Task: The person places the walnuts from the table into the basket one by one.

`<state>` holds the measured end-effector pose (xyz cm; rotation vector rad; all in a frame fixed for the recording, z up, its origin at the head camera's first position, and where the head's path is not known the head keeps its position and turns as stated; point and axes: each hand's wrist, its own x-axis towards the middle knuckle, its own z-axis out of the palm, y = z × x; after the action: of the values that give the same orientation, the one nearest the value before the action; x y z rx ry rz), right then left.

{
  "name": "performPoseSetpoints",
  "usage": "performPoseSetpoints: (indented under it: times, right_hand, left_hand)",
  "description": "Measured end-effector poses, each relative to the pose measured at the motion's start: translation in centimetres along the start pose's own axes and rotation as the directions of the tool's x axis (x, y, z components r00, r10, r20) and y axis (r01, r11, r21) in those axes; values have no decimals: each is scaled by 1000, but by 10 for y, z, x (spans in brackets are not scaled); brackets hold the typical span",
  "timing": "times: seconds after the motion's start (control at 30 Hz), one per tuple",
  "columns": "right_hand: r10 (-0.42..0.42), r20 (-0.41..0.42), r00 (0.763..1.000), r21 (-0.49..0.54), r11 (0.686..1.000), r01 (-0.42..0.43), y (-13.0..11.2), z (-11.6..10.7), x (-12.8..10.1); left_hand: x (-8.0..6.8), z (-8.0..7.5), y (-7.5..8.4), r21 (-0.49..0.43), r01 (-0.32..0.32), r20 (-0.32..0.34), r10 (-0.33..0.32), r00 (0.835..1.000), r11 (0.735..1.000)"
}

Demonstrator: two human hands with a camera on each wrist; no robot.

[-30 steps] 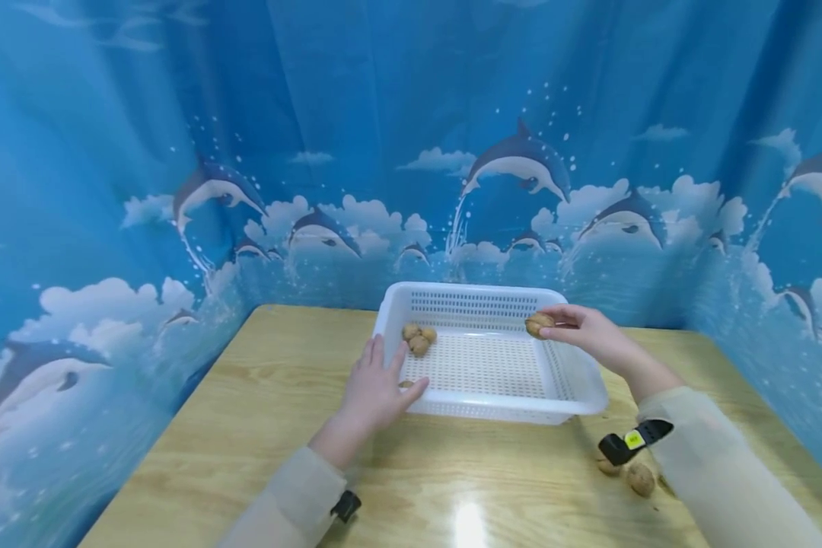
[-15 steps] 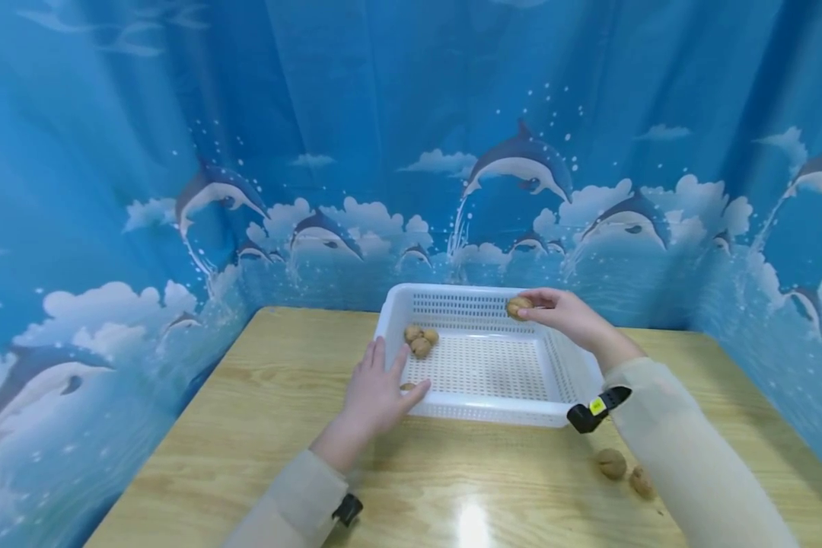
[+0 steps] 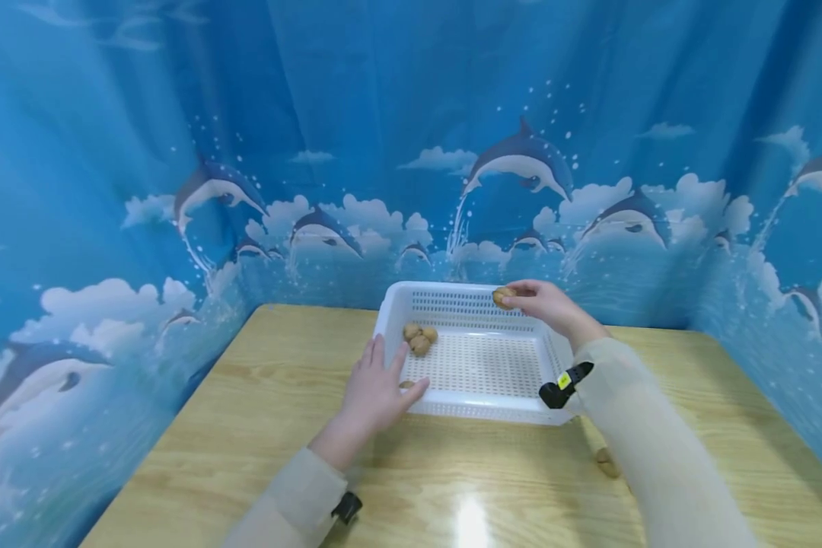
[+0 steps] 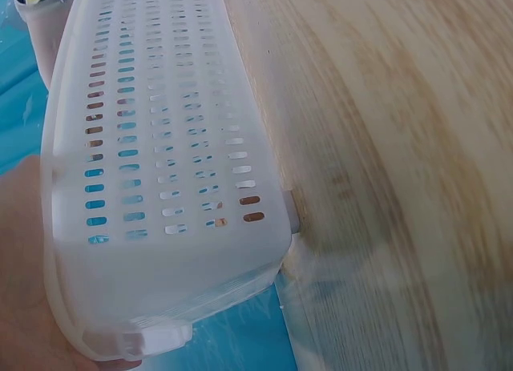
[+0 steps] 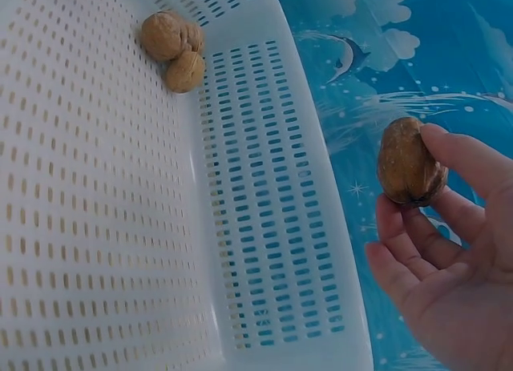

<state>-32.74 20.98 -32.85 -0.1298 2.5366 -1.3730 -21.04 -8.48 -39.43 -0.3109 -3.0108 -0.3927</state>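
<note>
A white perforated plastic basket (image 3: 479, 405) stands on the wooden table. My left hand (image 3: 375, 388) rests on its front left corner, fingers spread and fairly straight; the left wrist view shows part of this hand (image 4: 24, 267) beside the rim. Between thumb and fingertips, my right hand (image 3: 544, 306) pinches a walnut (image 3: 503, 297), held up by the basket's back wall. The right wrist view shows that walnut (image 5: 410, 163) clearly. Inside the basket, a small cluster of walnuts (image 3: 420, 345) lies at the left, and another walnut (image 3: 407, 385) is partly hidden by my left hand.
On the table (image 3: 260, 426), a loose walnut (image 3: 606, 462) lies right of the basket, partly covered by my right sleeve (image 3: 651, 434). A blue dolphin-print curtain (image 3: 383, 152) hangs behind the table and along its sides.
My right hand has carried its walnut leftward and toward the back of the basket. Its sleeve now covers more of the loose walnuts at right. My left hand stays put.
</note>
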Motion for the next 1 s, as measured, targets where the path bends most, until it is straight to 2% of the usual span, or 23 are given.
performPoseSetpoints:
  times: [0.2,0.43,0.6,0.8,1.0]
  right_hand:
    - [28,-6,1000,81,996,-27,-1,9,14]
    - [4,-15,1000,167,986,-2,6,11,26]
    - [51,-32,998,212,976,-43,18,16,35]
    - [42,-45,998,210,977,-32,28,24,42]
    - [47,-37,998,164,986,-41,31,25,45]
  left_hand:
    - [-2,0,0,2,-1,10,1,1000,1000]
    - [-2,1,1,16,6,8,-7,1000,1000]
    - [-2,2,0,-2,-1,1,1,1000,1000]
    - [-2,3,0,-20,5,1,-5,1000,1000]
    - [-1,3,-1,12,5,-11,-5,1000,1000]
